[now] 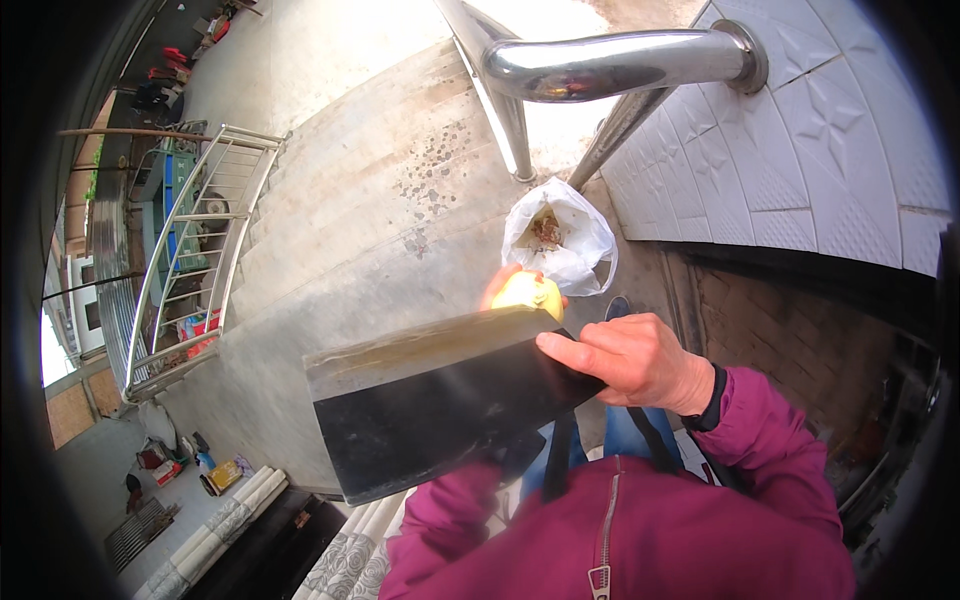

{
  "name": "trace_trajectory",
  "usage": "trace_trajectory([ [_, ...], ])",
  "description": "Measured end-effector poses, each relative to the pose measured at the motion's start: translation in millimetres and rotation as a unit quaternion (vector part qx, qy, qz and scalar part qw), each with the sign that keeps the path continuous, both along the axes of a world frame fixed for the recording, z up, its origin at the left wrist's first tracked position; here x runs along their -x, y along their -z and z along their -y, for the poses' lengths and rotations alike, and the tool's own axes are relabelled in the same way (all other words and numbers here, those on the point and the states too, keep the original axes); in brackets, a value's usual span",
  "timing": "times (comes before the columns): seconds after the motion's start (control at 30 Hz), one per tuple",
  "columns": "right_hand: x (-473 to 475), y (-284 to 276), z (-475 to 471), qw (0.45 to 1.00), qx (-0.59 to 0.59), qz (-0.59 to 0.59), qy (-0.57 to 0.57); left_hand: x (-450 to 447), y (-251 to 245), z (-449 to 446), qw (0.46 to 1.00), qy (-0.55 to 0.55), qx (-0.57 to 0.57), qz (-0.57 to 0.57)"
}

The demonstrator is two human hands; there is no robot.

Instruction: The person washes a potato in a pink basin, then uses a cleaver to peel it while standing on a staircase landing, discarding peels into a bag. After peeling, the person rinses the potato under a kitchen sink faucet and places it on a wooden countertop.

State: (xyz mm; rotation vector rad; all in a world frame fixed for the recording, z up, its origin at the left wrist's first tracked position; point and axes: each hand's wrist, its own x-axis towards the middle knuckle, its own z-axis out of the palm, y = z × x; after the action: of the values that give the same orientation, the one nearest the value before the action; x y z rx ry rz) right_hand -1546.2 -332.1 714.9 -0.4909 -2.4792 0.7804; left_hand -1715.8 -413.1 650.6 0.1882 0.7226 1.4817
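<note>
A large dark cleaver (442,409) with a paler strip along its edge lies across the view in front of me. My right hand (634,364) grips it at its right end, index finger stretched along the blade; the handle is hidden. Behind the paler edge, my left hand (501,285) holds a round, peeled yellow fruit or vegetable (531,291), brightly lit. Most of that hand and its wrist are covered by the blade. Just beyond the yellow piece, a white plastic bag (600,247) stands open on the floor with brownish scraps inside.
Concrete steps (360,172) lie ahead, with a steel handrail (615,67) and a tiled wall (810,142) at upper right. A metal railing (244,217) stands left. Rolled patterned fabric (217,532) and assorted items are at lower left. A shoe (617,306) shows near the bag.
</note>
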Motion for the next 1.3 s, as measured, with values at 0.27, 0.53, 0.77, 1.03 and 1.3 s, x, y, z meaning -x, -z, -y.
trace_trajectory([
  [0.27, -6.2, -13.5, -2.9, 1.000, 0.002, -0.005, -0.015, 7.1, 6.2, -1.8, 0.986, 0.019, 0.020, -0.163],
  [0.53, -4.7, -11.1, 4.6, 1.000, -0.019, -0.024, 0.002, 7.5, 16.0, -1.4, 0.992, -0.005, 0.125, -0.033],
  [0.77, -6.9, -6.2, 7.7, 1.000, -0.025, 0.002, 0.003, -12.0, 2.7, 3.5, 0.993, -0.039, 0.062, -0.089],
  [1.03, -3.4, -1.4, 6.9, 1.000, -0.018, -0.012, 0.011, -17.0, -17.6, -0.2, 0.991, -0.048, 0.078, -0.099],
  [1.3, 2.9, 0.8, 6.5, 0.999, -0.021, -0.032, 0.006, 3.9, -12.1, 0.1, 0.989, 0.022, 0.140, -0.038],
])
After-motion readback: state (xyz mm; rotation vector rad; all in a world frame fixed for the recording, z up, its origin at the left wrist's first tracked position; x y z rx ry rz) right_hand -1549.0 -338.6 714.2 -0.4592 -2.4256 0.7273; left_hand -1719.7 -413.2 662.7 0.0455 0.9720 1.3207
